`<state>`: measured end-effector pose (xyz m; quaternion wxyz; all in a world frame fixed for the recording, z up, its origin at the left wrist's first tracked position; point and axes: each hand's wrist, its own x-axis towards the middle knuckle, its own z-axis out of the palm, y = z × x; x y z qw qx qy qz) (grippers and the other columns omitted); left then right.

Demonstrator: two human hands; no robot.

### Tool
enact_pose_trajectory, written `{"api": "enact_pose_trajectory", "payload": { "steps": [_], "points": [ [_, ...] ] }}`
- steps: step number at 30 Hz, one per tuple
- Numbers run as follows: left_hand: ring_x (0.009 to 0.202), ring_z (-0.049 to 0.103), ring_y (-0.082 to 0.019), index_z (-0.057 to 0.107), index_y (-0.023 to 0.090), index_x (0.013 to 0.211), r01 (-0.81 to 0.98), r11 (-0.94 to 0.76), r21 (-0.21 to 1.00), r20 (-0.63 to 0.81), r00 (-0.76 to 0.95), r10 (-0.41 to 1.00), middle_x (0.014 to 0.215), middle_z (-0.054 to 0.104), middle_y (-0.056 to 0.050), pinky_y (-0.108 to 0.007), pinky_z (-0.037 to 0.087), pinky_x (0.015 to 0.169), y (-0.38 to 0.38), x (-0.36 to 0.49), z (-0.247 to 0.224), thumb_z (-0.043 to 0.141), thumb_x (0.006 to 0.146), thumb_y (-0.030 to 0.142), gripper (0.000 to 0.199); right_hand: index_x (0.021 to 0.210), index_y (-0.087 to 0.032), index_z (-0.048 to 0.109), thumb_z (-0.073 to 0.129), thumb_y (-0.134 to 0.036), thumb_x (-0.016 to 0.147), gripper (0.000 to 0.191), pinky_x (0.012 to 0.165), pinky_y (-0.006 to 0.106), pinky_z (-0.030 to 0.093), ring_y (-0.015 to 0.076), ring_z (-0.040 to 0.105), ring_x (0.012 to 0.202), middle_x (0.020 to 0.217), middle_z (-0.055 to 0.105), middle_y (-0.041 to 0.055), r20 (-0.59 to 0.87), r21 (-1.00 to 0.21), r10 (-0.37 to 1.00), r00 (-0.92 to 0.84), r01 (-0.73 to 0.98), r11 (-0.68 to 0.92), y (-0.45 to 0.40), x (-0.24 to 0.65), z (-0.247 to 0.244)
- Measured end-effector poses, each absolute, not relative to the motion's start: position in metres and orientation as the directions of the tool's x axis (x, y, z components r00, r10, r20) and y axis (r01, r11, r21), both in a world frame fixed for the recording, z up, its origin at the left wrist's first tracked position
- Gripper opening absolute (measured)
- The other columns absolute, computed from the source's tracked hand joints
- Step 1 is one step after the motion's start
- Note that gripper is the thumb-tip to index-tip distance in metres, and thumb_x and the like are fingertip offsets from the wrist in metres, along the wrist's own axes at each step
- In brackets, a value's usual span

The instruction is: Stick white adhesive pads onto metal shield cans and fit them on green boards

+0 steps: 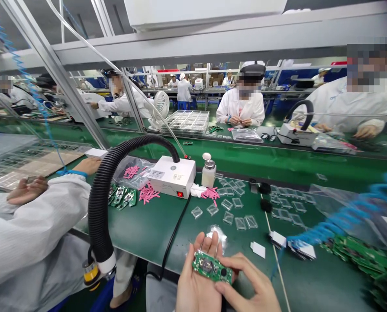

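Observation:
A small green circuit board (212,267), carrying dark round parts, lies across the upturned fingers and palm of my left hand (196,284). That hand's thumb rests along the board's left end. My right hand (253,284) grips the right end of the same board between thumb and fingers. Just beyond my left fingertips is a crumpled shiny clear piece (217,236). Clear plastic frames (228,217) are scattered on the green bench (135,229) farther out. To the right of my hands lies a white card (257,250).
A white box (173,177) with a black hose (98,203) stands ahead-left, near pink strips (149,193) and a pump bottle (208,173). Stacked green boards (362,258) and a coiled blue hose (336,221) are at right. A co-worker's sleeve (50,216) reaches in at left.

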<state>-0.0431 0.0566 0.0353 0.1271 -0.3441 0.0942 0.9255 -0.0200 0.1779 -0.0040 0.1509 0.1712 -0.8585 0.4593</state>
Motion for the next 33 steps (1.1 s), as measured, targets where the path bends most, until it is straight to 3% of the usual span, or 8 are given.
{"api": "enact_pose_trajectory", "payload": {
  "steps": [6,13,18,25,30,33],
  "points": [
    [0.101,0.063,-0.026,0.074,0.012,0.074,-0.309,-0.946,0.098,-0.687,-0.709,0.160,0.093,0.071,-0.015,-0.041,0.043,0.097,0.060,-0.043,0.042,0.034,0.094,0.025,0.047,0.096,-0.016,0.061,0.063,-0.026,0.081,0.019,0.064,0.007,0.048,0.0026,0.056,0.067,0.078,0.057,-0.0019,0.395,-0.746,-0.169,-0.903,-0.422,0.515,0.180,-0.019,-0.001],
    [0.097,0.064,-0.027,0.072,0.013,0.075,-0.320,-0.946,0.053,-0.684,-0.702,0.199,0.093,0.070,-0.015,-0.044,0.046,0.090,0.058,-0.044,0.047,0.036,0.093,0.026,0.043,0.092,-0.014,0.064,0.061,-0.029,0.081,0.018,0.062,0.009,0.048,0.0038,0.055,0.063,0.071,0.055,-0.0003,0.304,-0.795,-0.140,-0.942,-0.332,0.508,0.180,-0.018,0.000],
    [0.101,0.062,-0.028,0.070,0.012,0.073,-0.302,-0.950,0.075,-0.647,-0.740,0.184,0.089,0.069,-0.014,-0.037,0.049,0.082,0.060,-0.041,0.049,0.040,0.092,0.034,0.041,0.089,-0.015,0.064,0.062,-0.029,0.081,0.016,0.063,0.010,0.046,0.0044,0.054,0.065,0.071,0.054,-0.0005,0.308,-0.789,-0.137,-0.942,-0.333,0.517,0.180,-0.018,0.000],
    [0.103,0.058,-0.025,0.063,0.017,0.070,-0.254,-0.952,0.173,-0.536,-0.835,0.125,0.071,0.058,-0.005,-0.026,0.044,0.058,0.069,-0.034,0.052,0.042,0.089,0.041,0.037,0.087,-0.014,0.064,0.060,-0.032,0.083,0.018,0.061,0.012,0.044,0.0046,0.052,0.064,0.068,0.051,-0.0003,0.335,-0.768,-0.130,-0.933,-0.350,0.536,0.177,-0.019,0.000],
    [0.107,0.057,-0.024,0.065,0.017,0.073,-0.209,-0.933,0.292,-0.500,-0.865,0.038,0.076,0.062,-0.005,-0.031,0.048,0.079,0.072,-0.031,0.044,0.048,0.087,0.024,0.023,0.085,-0.014,0.064,0.059,-0.031,0.084,0.018,0.061,0.014,0.044,0.0060,0.051,0.065,0.068,0.052,0.0009,0.371,-0.733,-0.148,-0.917,-0.387,0.560,0.177,-0.021,0.004],
    [0.110,0.057,-0.025,0.069,0.015,0.080,-0.192,-0.909,0.369,-0.456,-0.890,0.003,0.090,0.068,-0.011,-0.035,0.046,0.090,0.071,-0.030,0.039,0.054,0.085,0.026,0.019,0.086,-0.014,0.064,0.060,-0.030,0.084,0.017,0.059,0.014,0.045,0.0063,0.051,0.066,0.069,0.053,0.0019,0.435,-0.684,-0.167,-0.885,-0.445,0.577,0.178,-0.020,0.008]
  ]
}}
